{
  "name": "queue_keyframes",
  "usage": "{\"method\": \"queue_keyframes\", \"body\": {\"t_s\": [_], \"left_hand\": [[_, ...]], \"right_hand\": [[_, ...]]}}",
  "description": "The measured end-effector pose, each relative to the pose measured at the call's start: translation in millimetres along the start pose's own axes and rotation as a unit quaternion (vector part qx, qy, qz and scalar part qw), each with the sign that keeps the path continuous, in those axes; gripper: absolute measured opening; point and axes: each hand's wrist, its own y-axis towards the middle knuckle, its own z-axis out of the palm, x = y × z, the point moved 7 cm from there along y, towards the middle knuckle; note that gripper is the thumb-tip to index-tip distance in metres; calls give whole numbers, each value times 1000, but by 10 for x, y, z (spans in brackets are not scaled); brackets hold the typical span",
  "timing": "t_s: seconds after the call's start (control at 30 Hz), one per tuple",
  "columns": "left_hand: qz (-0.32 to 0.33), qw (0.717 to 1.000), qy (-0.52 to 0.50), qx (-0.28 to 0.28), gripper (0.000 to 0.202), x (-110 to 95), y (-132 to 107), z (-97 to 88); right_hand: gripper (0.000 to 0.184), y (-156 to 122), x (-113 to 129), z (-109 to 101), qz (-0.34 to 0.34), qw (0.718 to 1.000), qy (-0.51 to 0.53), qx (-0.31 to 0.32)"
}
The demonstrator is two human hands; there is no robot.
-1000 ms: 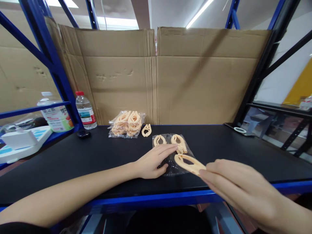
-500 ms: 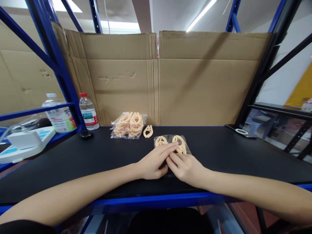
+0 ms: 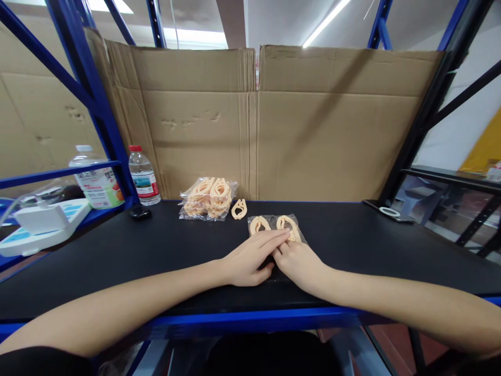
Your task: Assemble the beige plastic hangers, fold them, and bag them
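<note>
A clear plastic bag point(image 3: 273, 222) lies flat near the table's front, with beige pieces like folded travel hangers inside, one on the left point(image 3: 259, 225) and one on the right point(image 3: 287, 223). Across the bag's near part rests my left hand point(image 3: 254, 257), fingers stretched out together and thumb apart. My right hand point(image 3: 299, 263) is closed at the bag's near right, its fingertips tucked under my left fingers; the exact grip is hidden. Behind the bag lies a single loose folded hanger point(image 3: 239, 209). To its left sits a stack of bagged hangers point(image 3: 208, 198).
A red-capped water bottle point(image 3: 144, 177) and a small black object point(image 3: 140, 212) stand at the back left. Farther left are a larger bottle point(image 3: 97, 183) and a white power strip point(image 3: 74, 222). A phone point(image 3: 395, 214) lies at the right. Cardboard point(image 3: 332, 130) walls the table's back.
My right hand has shifted slightly forward and deeper under my left fingers, covering more of the right hanger's lower end. The whole view has tilted slightly.
</note>
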Motion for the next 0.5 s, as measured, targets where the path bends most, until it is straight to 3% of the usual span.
{"method": "queue_keyframes", "body": {"t_s": [0.2,0.5], "left_hand": [[-3,1000,5,13,80,20,-9,18],[-5,1000,0,11,81,6,3,16]], "right_hand": [[32,-186,133,-241,-10,996,72,-46],[45,-60,32,-10,-3,987,154,37]]}}
